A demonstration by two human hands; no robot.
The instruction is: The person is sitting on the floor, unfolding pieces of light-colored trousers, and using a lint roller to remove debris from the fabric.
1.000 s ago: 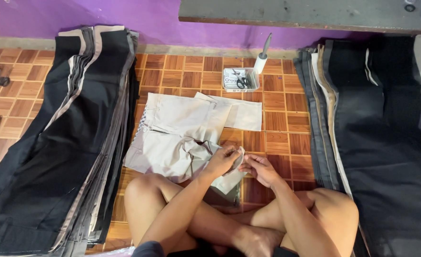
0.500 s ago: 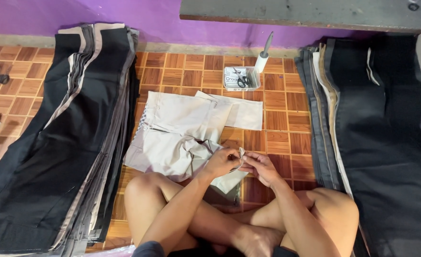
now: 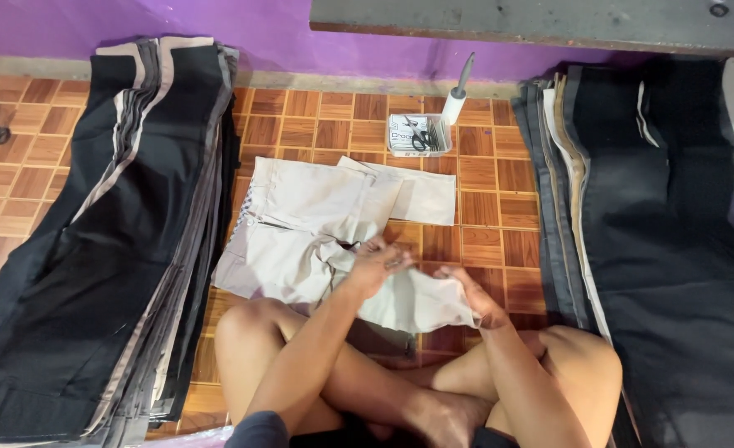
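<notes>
A pair of beige shorts (image 3: 300, 224) lies spread on the orange tiled floor in front of my crossed legs. My left hand (image 3: 377, 264) presses and pinches the fabric near the middle of the shorts. Off to the right, my right hand (image 3: 469, 292) grips the near edge of a beige leg panel (image 3: 416, 300) that stretches between both hands, over my knees. Another flat beige piece (image 3: 423, 195) lies behind them.
A tall stack of dark trousers (image 3: 93, 249) fills the left side and another stack (image 3: 665, 249) the right. A small white box with scissors (image 3: 416, 134) and a white bottle (image 3: 455, 101) stand near the purple wall. A dark bench top (image 3: 549, 21) overhangs above.
My hands were close together on the fabric; now they have drawn apart, the right hand moving right and toward me, stretching the beige panel flat.
</notes>
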